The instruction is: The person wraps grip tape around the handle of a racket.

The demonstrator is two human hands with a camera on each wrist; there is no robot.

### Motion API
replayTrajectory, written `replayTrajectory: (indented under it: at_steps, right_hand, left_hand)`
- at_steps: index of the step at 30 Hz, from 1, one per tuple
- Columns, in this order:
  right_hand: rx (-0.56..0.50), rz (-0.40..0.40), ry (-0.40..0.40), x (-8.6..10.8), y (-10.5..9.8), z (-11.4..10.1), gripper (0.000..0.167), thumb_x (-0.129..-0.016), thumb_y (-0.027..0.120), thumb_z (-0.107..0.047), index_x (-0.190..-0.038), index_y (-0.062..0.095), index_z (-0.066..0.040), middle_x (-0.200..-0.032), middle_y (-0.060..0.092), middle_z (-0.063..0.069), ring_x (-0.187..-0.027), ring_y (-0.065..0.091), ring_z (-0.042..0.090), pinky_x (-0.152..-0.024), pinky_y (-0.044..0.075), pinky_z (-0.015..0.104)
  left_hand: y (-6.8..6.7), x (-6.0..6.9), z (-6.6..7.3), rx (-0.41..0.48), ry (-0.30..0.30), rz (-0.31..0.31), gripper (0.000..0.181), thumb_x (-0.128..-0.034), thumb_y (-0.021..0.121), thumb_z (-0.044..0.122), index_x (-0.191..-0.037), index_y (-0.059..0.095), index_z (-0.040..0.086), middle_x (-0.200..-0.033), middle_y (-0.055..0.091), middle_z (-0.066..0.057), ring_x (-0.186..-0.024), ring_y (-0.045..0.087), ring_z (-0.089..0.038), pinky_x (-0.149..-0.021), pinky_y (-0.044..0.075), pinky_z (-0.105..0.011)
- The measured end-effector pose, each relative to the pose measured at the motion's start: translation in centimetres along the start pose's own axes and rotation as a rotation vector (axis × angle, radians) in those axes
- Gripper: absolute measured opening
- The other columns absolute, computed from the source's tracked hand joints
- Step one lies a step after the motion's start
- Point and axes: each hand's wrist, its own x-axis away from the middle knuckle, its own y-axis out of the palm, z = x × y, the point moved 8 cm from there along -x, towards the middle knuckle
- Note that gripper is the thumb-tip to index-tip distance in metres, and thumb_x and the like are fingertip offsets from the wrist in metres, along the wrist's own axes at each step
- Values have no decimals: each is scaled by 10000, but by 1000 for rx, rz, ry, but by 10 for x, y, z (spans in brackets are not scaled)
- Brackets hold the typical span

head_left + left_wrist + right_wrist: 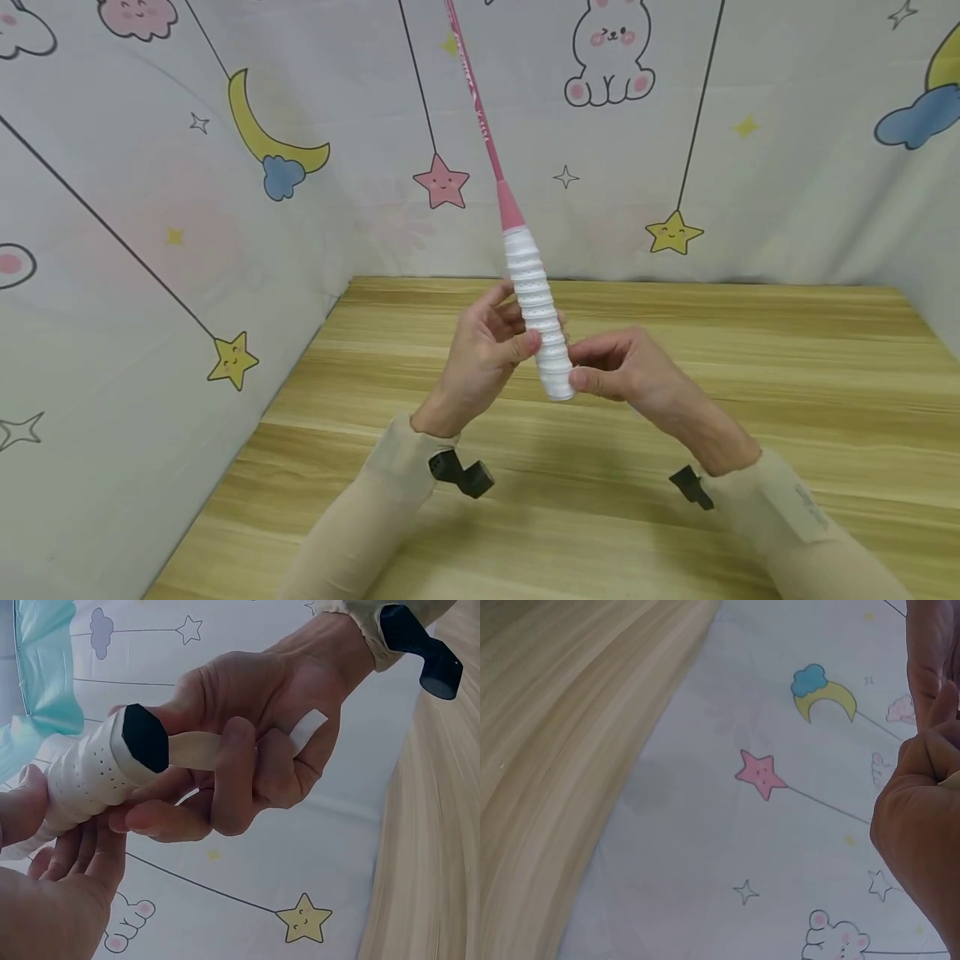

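Observation:
A racket with a pink shaft [481,108] slants upward, its head out of frame. White perforated grip tape is wound in ridges round its handle [534,287]. My left hand [476,350] holds the handle from the left, thumb across the front. At the lower end, my right hand [645,375] touches the wrap with its thumb. In the left wrist view a pale tape strip [193,752] runs from beside the black butt cap [146,739] into the curled fingers of the right hand [255,690]. The tape's loose end sticks out past them. The right wrist view shows both hands only partly.
Below the hands lies a wood-grain table [600,517]. A white curtain [337,225] printed with stars, moons and rabbits hangs behind it and on the left. Small black devices [461,475] are fixed at both sleeve cuffs. Turquoise fabric [49,667] shows in the left wrist view.

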Motion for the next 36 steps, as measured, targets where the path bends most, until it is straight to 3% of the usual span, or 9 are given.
replayTrajectory:
  at_steps: [4,8,10,12,15,20,25,32,36]
  right_hand:
    - [-47,-113,-64,-2,10,-2,180,-1057,730,-176,-1157,837,-280,-1012,848,-65,-617,421,72,-497,291,304]
    - [-35,-86,-92,-3,10,-2,160,-1037,757,-169,-1143,850,-246,-1025,844,-79,-750,597,35,-586,447,223]
    - [-5,-27,-80,-3,7,-2,164,-1012,788,-156,-1159,852,-126,-1022,838,-97,-864,692,46,-711,556,214]
    - [26,35,-62,-3,3,-2,253,-990,809,-131,-1188,815,26,-1021,839,-113,-886,732,50,-764,598,227]
    - [83,110,-39,-2,0,-1,386,-976,819,-98,-1243,727,166,-1040,839,-145,-920,772,53,-811,635,248]
    - [175,191,-20,-4,-1,1,346,-953,836,-70,-1235,763,116,-1060,842,-132,-918,776,53,-795,637,252]
    - [207,208,-5,-2,-2,-1,315,-950,847,-96,-1199,790,88,-1046,852,-72,-903,767,48,-774,622,248]
    - [201,185,-4,1,-3,-3,277,-996,790,-81,-1207,780,99,-1007,830,-186,-919,763,39,-773,609,237]
    - [194,179,0,1,-4,-4,283,-993,792,-75,-1211,776,104,-1009,833,-186,-924,769,43,-781,614,238]
  left_hand:
    - [2,1,-2,63,-18,-27,976,-803,906,459,-1514,396,25,-1107,813,69,-995,784,-87,-942,638,-274]
    - [4,1,-1,89,-31,-36,618,-1019,795,217,-1493,413,106,-1140,804,37,-1031,784,-100,-1005,621,-287]
    - [3,2,-1,70,-45,-14,510,-1054,661,64,-1502,423,123,-1179,781,27,-1085,767,-103,-1046,600,-284]
    - [0,3,-2,3,-57,15,550,-1038,612,51,-1549,422,112,-1226,735,28,-1132,723,-102,-1054,578,-274]
    - [-4,2,-4,-148,-68,87,688,-1009,731,117,-1621,418,109,-1241,669,12,-1135,660,-122,-1022,553,-281]
    - [-5,1,-3,-342,-77,189,743,-976,757,-18,-1636,444,119,-1208,649,-92,-1041,639,-135,-953,533,-288]
    - [-7,1,-1,-379,-51,197,673,-983,738,-57,-1599,492,55,-1205,672,-162,-1026,647,-116,-949,548,-274]
    - [-7,1,2,-331,-30,175,601,-992,704,-91,-1558,509,-27,-1158,681,-59,-1030,664,-100,-912,572,-248]
    - [-7,2,1,-299,-4,154,715,-984,832,280,-1523,518,-71,-1143,671,-1,-1025,664,-98,-893,577,-231]
